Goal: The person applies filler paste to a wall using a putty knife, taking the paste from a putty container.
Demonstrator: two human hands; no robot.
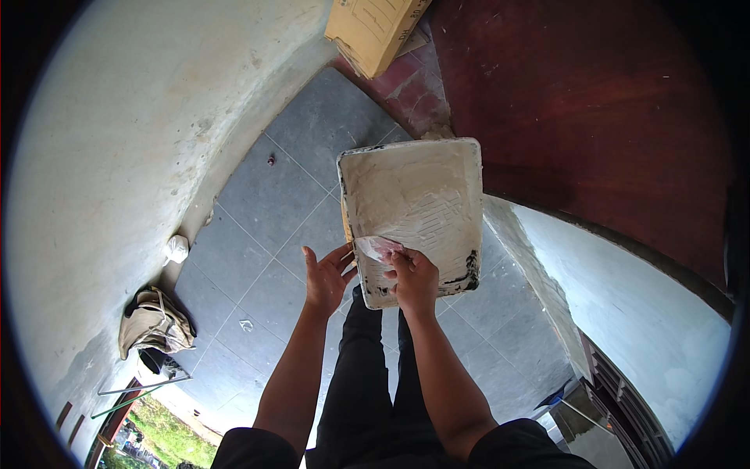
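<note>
A paint tray (410, 170) with a ribbed slope is coated in cream-white paint, with black stains along its rim and lower right corner. Over its lower left part, my right hand (416, 281) pinches a thin, pinkish, paint-smeared piece (379, 247); whether it is plastic or cloth I cannot tell. My left hand (329, 278) is beside the tray's left rim, palm up and fingers spread, holding nothing. Its fingertips come up to the rim, and contact is unclear. Something yellowish-brown (345, 220) shows under the tray's left edge, mostly hidden.
Grey floor tiles (252, 234) surround the tray. A cardboard box (375, 29) stands beyond it, and a dark red wooden panel (574, 117) rises at the right. Along the left wall lie a white bundle (176, 249), a beige bag (155, 322) and a bucket (153, 363).
</note>
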